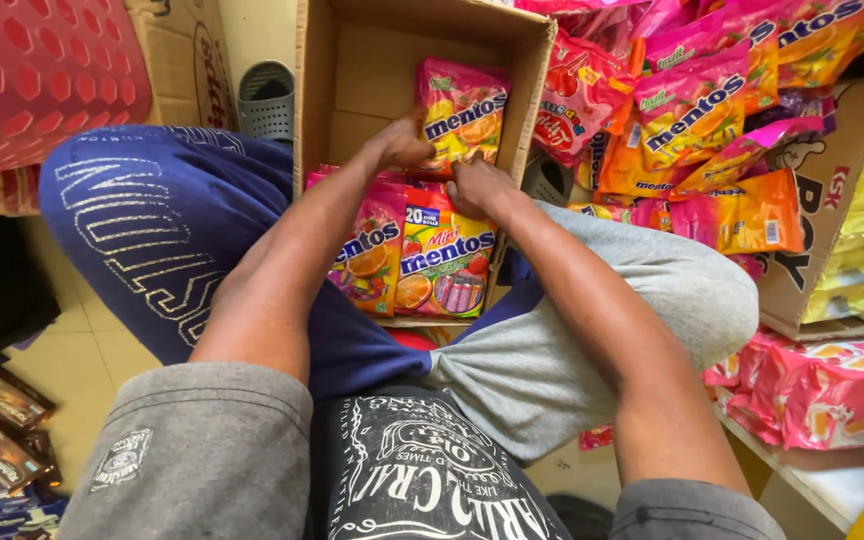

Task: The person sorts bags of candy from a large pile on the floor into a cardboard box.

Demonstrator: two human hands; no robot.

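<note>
Head view, looking down at a seated person. The left hand (399,143) is curled, fingers drawn together onto the lower left edge of a glossy yellow-and-pink plastic candy bag (464,112) that stands upright against the back of an open brown cardboard box (317,100); the grip appears to be a pinch on the bag's edge, though the fingertips are partly hidden. The right hand (477,187) lies just below that same bag, fingers bent downward and pressed together onto the top edge of a second candy bag, orange and pink with fruit pictures (445,265), which lies flat at the front of the box; whether it clamps this bag or only presses on it cannot be told. The upright bag thus sits directly ahead of both hands, farther from the body, its long axis running away from the person; the left hand is the nearer and is already touching it. Beside the flat bag, to its left and touching it, lies a third bag, pink and orange (370,255). Counted inside the box: three bags visible, one upright and two flat; any beneath are hidden. The box rests between the person's crossed legs, one in dark blue printed cloth (162,225), the other in grey cloth (592,330). To the right, a loose heap of similar bright bags (702,120), too overlapped to count, rests in a second printed cardboard box (812,240). A grey perforated plastic basket (266,100) stands left of the open box.
</note>
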